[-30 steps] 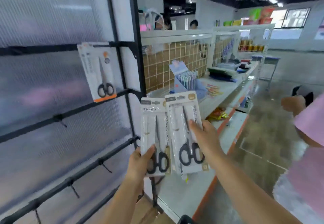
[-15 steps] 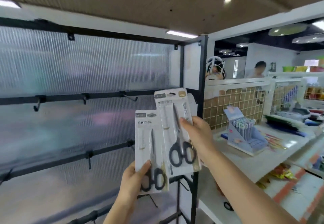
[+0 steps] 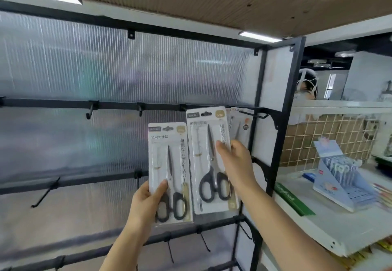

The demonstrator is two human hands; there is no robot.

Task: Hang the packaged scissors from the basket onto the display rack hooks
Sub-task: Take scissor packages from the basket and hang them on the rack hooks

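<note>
The right hand point(image 3: 235, 164) pinches one scissors pack point(image 3: 209, 160) raised so its hang slot nears a hook point(image 3: 184, 107) on the upper rack bar point(image 3: 118, 105), while the left hand point(image 3: 148, 201) grips a second pack point(image 3: 168, 173) lower, seemingly waiting its turn.

Two bare forearms enter from the bottom edge of the frame, one at lower centre, one at lower right. No sleeves on either, bare from the frame edge to the wrist. Left hand point(image 3: 146, 203) and right hand point(image 3: 237, 164): no gloves, rings, watch or wristbands. Nails short and plain, one thumbnail visible near frame centre on each hand. Forearms slim, right one fills more of the frame, running diagonally from the lower right corner.
</note>
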